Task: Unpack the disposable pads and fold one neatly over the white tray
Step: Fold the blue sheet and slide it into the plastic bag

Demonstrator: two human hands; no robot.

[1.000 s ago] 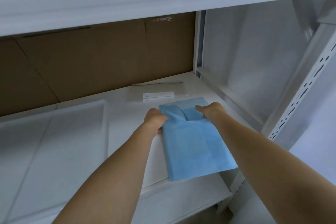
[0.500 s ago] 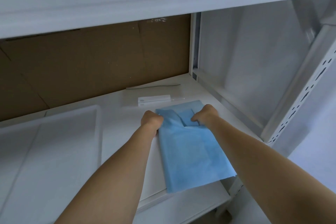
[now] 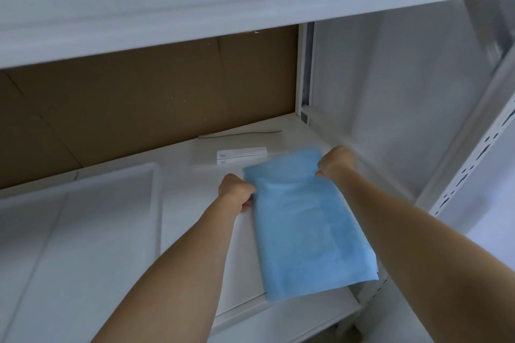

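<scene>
Two hands pinch our folded blue pad (image 3: 303, 231) at its far corners, left hand (image 3: 236, 193) and right hand (image 3: 335, 161), beside the white tray (image 3: 156, 175).

Both bare forearms reach fwd, roughly parallel. Left hand (image 3: 236, 191) has its fingers curled, back of hand up, and pinches the left top corner of the blue pad (image 3: 303, 227). Right hand (image 3: 335, 162) is farther fwd, fingers curled, and grips the pad's right top edge.
</scene>
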